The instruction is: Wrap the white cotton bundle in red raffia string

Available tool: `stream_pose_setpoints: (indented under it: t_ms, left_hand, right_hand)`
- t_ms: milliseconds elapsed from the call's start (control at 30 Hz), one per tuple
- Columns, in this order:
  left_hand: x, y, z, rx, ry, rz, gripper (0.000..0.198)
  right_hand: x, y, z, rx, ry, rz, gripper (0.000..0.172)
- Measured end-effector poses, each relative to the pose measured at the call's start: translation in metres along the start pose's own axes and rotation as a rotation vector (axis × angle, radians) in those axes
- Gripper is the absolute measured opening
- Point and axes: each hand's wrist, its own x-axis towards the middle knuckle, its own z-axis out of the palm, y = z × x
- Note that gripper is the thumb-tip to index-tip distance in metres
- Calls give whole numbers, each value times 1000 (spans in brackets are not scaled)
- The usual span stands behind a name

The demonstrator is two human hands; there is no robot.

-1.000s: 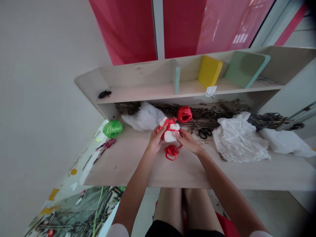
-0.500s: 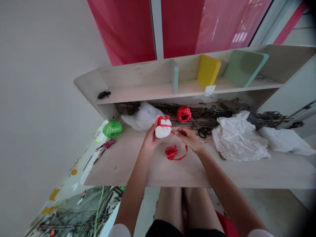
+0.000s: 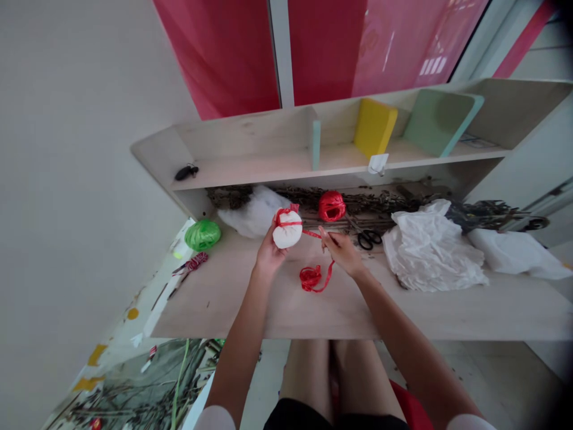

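Note:
My left hand (image 3: 269, 251) is closed around a rounded white bundle (image 3: 287, 236), holding it above the desk. Red ribbon is wrapped across the bundle and gathered at its top. From the bundle's right side a strip of red plastic ribbon (image 3: 311, 233) runs taut to my right hand (image 3: 341, 249), which pinches it between thumb and fingers. Its loose length hangs below that hand and ends in a tangled coil on the desk (image 3: 233, 298). Behind the hands stands a ball of red ribbon (image 3: 332, 206), with black-handled scissors (image 3: 369, 239) to its right.
White fluffy stuffing (image 3: 255, 212) and a green ribbon ball (image 3: 202, 235) are at the left. Crumpled white cloth (image 3: 436, 251) lies right. Dried stems (image 3: 380, 206) stretch along the back under a shelf (image 3: 250, 169). A red-and-white cord bundle (image 3: 196, 261) is near the left edge.
My right hand has drawn the ribbon out, so a longer taut strip shows between it and the bundle. The bundle and my left hand have shifted slightly left.

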Motion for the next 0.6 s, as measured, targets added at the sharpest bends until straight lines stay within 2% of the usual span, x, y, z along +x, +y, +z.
stream_pose_setpoints:
  t_ms: [167,267,333,400,467,533,600]
  left_hand:
    - [1,6,-5,-49,83,44,30]
    - [3,15,-12,-133,123,92,32]
    - [5,20,-16,-199,117,125,34]
    - [6,23,-19,-246,116,150,34]
    - [6,25,-19,-270,131,164,33]
    - [5,24,-17,-267,139,151,31]
    - [3,22,-13,-242,131,116,31]
  right_hand:
    - [2,-1,-10,296,-88,136,51]
    - [8,3,-22,531,-29,228,48]
    - [13,9,-30,596,47,256,43]
    - [18,15,-38,584,206,244,41]
    - [21,19,-43,494,455,221,42]
    - [20,20,-45,274,704,126,44]
    - [17,16,-42,-24,856,-55,45]
